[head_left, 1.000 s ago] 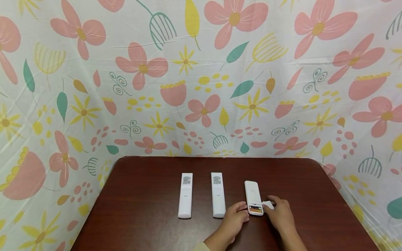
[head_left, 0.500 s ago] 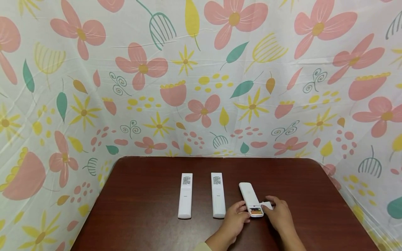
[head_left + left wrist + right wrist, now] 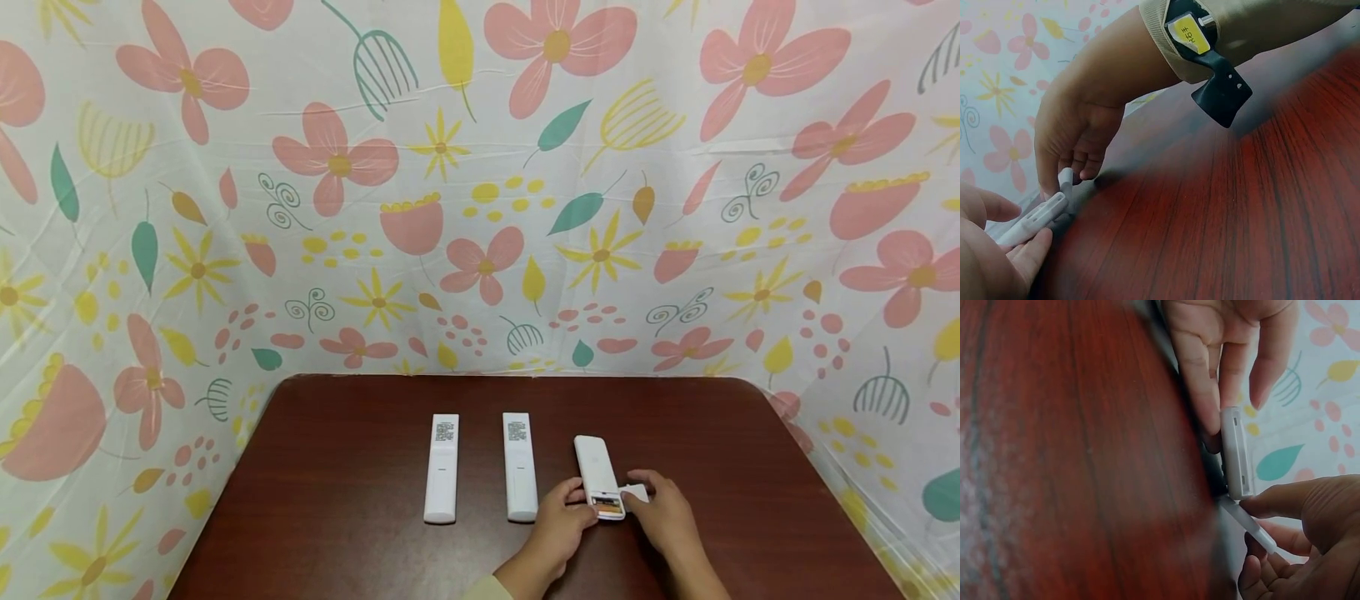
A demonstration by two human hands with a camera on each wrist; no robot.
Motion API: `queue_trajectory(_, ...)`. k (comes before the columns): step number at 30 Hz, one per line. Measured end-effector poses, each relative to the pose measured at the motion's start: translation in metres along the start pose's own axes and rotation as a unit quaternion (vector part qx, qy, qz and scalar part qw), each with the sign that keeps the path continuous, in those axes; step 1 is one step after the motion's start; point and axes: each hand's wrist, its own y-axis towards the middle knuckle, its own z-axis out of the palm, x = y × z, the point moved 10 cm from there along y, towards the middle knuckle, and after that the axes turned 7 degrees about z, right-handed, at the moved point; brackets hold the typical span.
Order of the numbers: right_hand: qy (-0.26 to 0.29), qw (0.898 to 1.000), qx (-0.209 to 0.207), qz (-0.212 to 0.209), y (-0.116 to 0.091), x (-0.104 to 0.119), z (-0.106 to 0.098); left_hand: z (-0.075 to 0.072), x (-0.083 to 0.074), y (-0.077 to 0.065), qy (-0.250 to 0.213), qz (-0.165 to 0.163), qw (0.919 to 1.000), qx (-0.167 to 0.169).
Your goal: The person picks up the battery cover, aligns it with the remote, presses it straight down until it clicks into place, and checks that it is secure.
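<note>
A white remote control (image 3: 596, 465) lies face down on the table, slightly tilted, with its battery compartment uncovered and batteries showing at the near end. My left hand (image 3: 555, 527) holds that near end from the left; in the right wrist view its fingers lie about the remote's end (image 3: 1235, 450). At the remote's right side my right hand (image 3: 666, 518) pinches the small white battery cover (image 3: 637, 492). The right wrist view shows this cover (image 3: 1250, 524) slanting beside the remote's edge, with the thumb close to both. Whether cover and remote touch I cannot tell.
Two longer white remotes lie face down to the left, one in the middle (image 3: 521, 467) and one farther left (image 3: 442, 468), each with a printed label. The dark red-brown table (image 3: 337, 483) meets a flowered cloth (image 3: 480, 208) at its back edge.
The remote's far end has swung to the left, then shifted slightly back, so it lies more tilted than before. Both hands keep their hold and have hardly moved.
</note>
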Motion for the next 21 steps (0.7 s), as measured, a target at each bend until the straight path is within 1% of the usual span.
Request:
queue_trajectory(3,0.005,1.000,0.005,0.005,0.0003,-0.0002,0.0007,-0.0006,0.0030,0.0015,0.003,-0.005,1.0000,-0.002)
queue_trajectory(10,0.010,1.000,0.001,0.009,-0.0027,0.0020,-0.0011,0.0007,0.0077,0.0026,-0.034,-0.003,0.9994,0.005)
queue_trajectory(21,0.032,0.999,0.000,0.002,-0.0044,0.0057,-0.0004,-0.0008,0.0069,0.0014,-0.015,0.000,0.9999,0.007)
